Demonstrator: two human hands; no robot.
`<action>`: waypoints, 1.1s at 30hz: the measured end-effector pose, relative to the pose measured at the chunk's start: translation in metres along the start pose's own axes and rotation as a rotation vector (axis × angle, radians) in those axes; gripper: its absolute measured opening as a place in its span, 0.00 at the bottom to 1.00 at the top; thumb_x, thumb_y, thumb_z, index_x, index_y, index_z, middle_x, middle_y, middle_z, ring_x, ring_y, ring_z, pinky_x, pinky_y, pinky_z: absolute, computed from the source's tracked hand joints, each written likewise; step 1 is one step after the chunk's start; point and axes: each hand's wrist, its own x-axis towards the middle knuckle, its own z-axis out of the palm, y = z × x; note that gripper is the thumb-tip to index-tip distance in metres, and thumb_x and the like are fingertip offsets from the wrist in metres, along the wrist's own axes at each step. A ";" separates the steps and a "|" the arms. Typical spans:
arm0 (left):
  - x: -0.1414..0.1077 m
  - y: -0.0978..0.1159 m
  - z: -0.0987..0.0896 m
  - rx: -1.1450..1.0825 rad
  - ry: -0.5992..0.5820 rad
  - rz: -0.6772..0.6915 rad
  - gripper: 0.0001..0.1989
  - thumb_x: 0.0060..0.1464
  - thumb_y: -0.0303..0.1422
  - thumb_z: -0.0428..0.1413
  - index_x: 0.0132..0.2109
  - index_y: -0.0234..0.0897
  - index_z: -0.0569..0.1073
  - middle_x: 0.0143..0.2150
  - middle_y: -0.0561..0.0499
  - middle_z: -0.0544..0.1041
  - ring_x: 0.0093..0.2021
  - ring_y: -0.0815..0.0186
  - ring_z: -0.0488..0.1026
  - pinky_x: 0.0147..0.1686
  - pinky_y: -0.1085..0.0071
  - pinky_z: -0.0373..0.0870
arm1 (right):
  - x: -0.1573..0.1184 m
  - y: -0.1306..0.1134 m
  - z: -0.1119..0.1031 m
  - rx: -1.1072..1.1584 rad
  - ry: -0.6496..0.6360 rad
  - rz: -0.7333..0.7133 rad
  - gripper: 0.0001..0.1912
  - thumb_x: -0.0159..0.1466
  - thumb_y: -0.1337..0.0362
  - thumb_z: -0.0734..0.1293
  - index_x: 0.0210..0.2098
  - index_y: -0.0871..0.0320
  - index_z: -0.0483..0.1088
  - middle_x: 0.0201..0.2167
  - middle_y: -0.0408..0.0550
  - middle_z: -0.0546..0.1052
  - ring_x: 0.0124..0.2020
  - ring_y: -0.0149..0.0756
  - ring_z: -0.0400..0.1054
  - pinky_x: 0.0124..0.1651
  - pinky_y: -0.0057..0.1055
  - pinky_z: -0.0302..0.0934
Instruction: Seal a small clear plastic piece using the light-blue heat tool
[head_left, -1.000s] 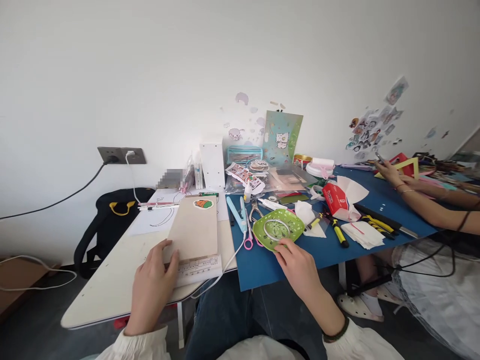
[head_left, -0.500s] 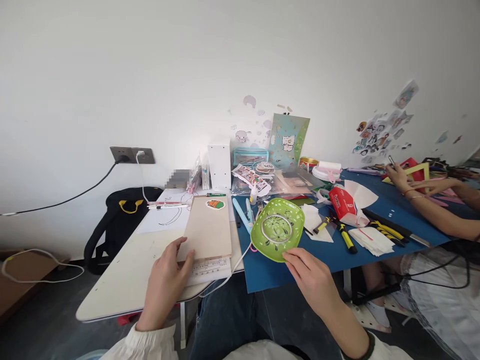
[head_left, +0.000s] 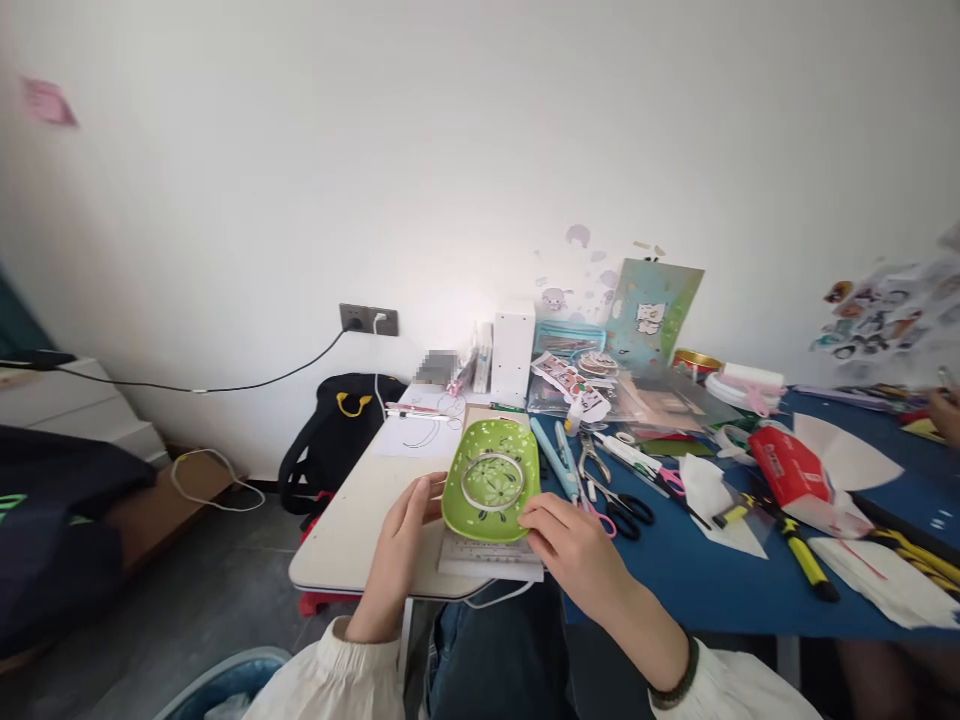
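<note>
Between the fingers: green dish point(head_left: 480, 437), pale ring point(head_left: 463, 484) inside | right hand point(head_left: 581, 548) pinching rim; left hand point(head_left: 399, 545) beside, grip unclear | uneven support could tip dish, spilling ring.

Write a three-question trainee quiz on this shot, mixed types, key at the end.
1. Multiple choice: what lies in the green tray?
A) a spool of thread
B) a white ring
C) a pair of pliers

2. True or false: the black-handled scissors lie on the blue mat.

3. Short answer: which of the wearer's hands pinches the tray's near right corner?

Key:
1. B
2. True
3. The right hand
</note>
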 end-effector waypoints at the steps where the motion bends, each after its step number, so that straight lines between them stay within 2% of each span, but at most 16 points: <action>1: 0.002 0.001 -0.005 -0.033 -0.006 -0.036 0.25 0.59 0.47 0.43 0.48 0.34 0.73 0.44 0.42 0.79 0.44 0.55 0.76 0.41 0.61 0.74 | 0.009 -0.002 0.008 0.026 -0.023 -0.020 0.10 0.64 0.76 0.59 0.35 0.59 0.69 0.34 0.50 0.76 0.35 0.35 0.74 0.36 0.29 0.70; 5: 0.014 0.000 -0.032 -0.045 0.086 -0.140 0.21 0.52 0.44 0.51 0.47 0.35 0.74 0.41 0.44 0.79 0.36 0.59 0.76 0.29 0.68 0.73 | 0.043 -0.014 0.027 0.107 -0.115 -0.078 0.08 0.62 0.76 0.62 0.36 0.59 0.70 0.36 0.49 0.76 0.36 0.34 0.74 0.39 0.28 0.69; 8: 0.023 -0.002 -0.057 -0.027 0.170 -0.205 0.20 0.52 0.42 0.50 0.46 0.33 0.73 0.34 0.47 0.77 0.26 0.65 0.72 0.21 0.71 0.69 | 0.070 -0.017 0.016 0.141 -0.214 -0.093 0.11 0.63 0.69 0.65 0.46 0.58 0.70 0.42 0.49 0.77 0.42 0.36 0.73 0.45 0.31 0.68; 10: 0.029 -0.004 -0.072 -0.010 0.196 -0.230 0.19 0.51 0.40 0.50 0.45 0.32 0.73 0.27 0.50 0.75 0.22 0.67 0.69 0.19 0.73 0.67 | 0.091 -0.011 0.003 0.116 -0.356 -0.061 0.16 0.64 0.64 0.65 0.51 0.59 0.69 0.45 0.51 0.76 0.45 0.40 0.71 0.47 0.35 0.66; 12: 0.038 -0.007 -0.082 0.015 0.198 -0.243 0.18 0.50 0.39 0.51 0.43 0.32 0.74 0.23 0.52 0.72 0.20 0.67 0.68 0.18 0.73 0.66 | 0.115 0.003 -0.004 0.063 -0.507 -0.009 0.14 0.65 0.63 0.64 0.49 0.58 0.71 0.44 0.50 0.77 0.44 0.39 0.71 0.47 0.35 0.65; 14: 0.046 -0.012 -0.085 0.044 0.192 -0.252 0.15 0.50 0.38 0.51 0.41 0.33 0.75 0.24 0.51 0.74 0.22 0.66 0.70 0.18 0.73 0.67 | 0.141 0.022 0.002 0.031 -0.557 0.027 0.12 0.65 0.65 0.64 0.46 0.59 0.73 0.42 0.50 0.77 0.42 0.38 0.72 0.46 0.34 0.64; 16: 0.054 -0.018 -0.083 0.078 0.185 -0.260 0.14 0.51 0.36 0.51 0.40 0.34 0.75 0.26 0.49 0.76 0.25 0.63 0.72 0.19 0.71 0.69 | 0.166 0.043 0.021 0.002 -0.588 0.071 0.11 0.66 0.65 0.63 0.45 0.60 0.72 0.40 0.50 0.77 0.41 0.37 0.72 0.45 0.35 0.65; 18: 0.059 -0.023 -0.079 0.116 0.176 -0.267 0.15 0.52 0.36 0.50 0.42 0.34 0.75 0.26 0.48 0.76 0.24 0.61 0.73 0.19 0.69 0.70 | 0.188 0.061 0.049 -0.025 -0.637 0.112 0.11 0.66 0.61 0.63 0.45 0.61 0.70 0.42 0.49 0.76 0.42 0.37 0.71 0.46 0.40 0.66; 21: 0.057 -0.029 -0.075 0.188 0.170 -0.274 0.19 0.54 0.37 0.46 0.47 0.33 0.74 0.26 0.47 0.77 0.22 0.60 0.73 0.17 0.67 0.70 | 0.213 0.077 0.095 -0.052 -0.718 0.150 0.14 0.66 0.60 0.64 0.49 0.60 0.68 0.47 0.51 0.73 0.44 0.38 0.70 0.45 0.41 0.67; 24: 0.051 -0.030 -0.073 0.291 0.180 -0.252 0.21 0.55 0.38 0.45 0.50 0.32 0.73 0.32 0.43 0.79 0.26 0.56 0.76 0.22 0.63 0.72 | 0.228 0.079 0.133 -0.064 -0.767 0.150 0.15 0.66 0.60 0.64 0.51 0.59 0.67 0.49 0.51 0.71 0.45 0.39 0.70 0.45 0.42 0.67; 26: 0.049 -0.029 -0.072 0.367 0.191 -0.220 0.21 0.55 0.37 0.45 0.50 0.31 0.73 0.40 0.39 0.79 0.35 0.52 0.77 0.32 0.59 0.73 | 0.236 0.076 0.152 -0.077 -0.784 0.142 0.15 0.66 0.60 0.64 0.51 0.59 0.67 0.50 0.51 0.71 0.45 0.39 0.70 0.46 0.42 0.67; 29: 0.047 -0.028 -0.069 0.457 0.197 -0.177 0.21 0.55 0.36 0.44 0.49 0.29 0.74 0.48 0.35 0.77 0.47 0.49 0.73 0.46 0.56 0.68 | 0.245 0.070 0.174 -0.110 -0.794 0.132 0.15 0.66 0.60 0.64 0.51 0.58 0.67 0.50 0.51 0.71 0.46 0.39 0.69 0.46 0.42 0.67; 33: 0.048 -0.028 -0.066 0.516 0.170 -0.160 0.23 0.57 0.36 0.42 0.50 0.29 0.73 0.50 0.36 0.75 0.51 0.49 0.71 0.50 0.56 0.65 | 0.250 0.065 0.191 -0.153 -0.801 0.113 0.15 0.66 0.60 0.64 0.51 0.58 0.67 0.50 0.51 0.71 0.46 0.39 0.69 0.47 0.42 0.67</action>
